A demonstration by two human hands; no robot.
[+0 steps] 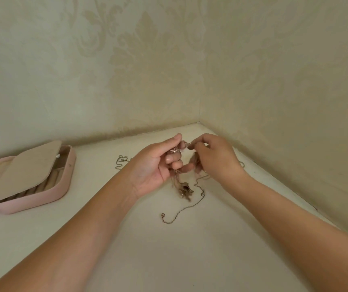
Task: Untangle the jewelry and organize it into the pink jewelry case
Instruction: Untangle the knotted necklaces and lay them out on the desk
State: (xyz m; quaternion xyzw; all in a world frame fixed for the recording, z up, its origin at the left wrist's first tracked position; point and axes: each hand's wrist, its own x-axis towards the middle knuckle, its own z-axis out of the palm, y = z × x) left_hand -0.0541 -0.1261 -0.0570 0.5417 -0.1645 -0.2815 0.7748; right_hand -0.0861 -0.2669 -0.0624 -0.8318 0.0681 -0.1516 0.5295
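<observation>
From my remote seat, the head camera looks into a corner where two walls [148, 60] with pale damask paper meet above a cream tabletop [148, 256]. Two bare forearms reach in from the bottom edge toward that corner.

The pink case [60, 189] lies open at the far left of the tabletop, well apart from the hands. A beige flap [28, 169] tilts over its inside, and ribbed beige rolls show under the flap's near edge.

Above the middle of the tabletop, the left grip [158, 165] is turned palm up. Its fingers are curled round strands of the tangle [183, 189], with the thumb raised over them. The right grip [215, 157] shows its back to me, and its fingertips pinch a strand just beside the left thumb. Both are clenched on the jewelry.

The tangle hangs from between the hands in a brownish knot, blurred, its lowest part at or touching the tabletop. I cannot tell which.

A thin chain [186, 208] trails from the knot toward me and lies on the tabletop, ending in a small clasp [163, 216]. A second chain [121, 162] lies curled beyond the left wrist, between the hands and the case.
</observation>
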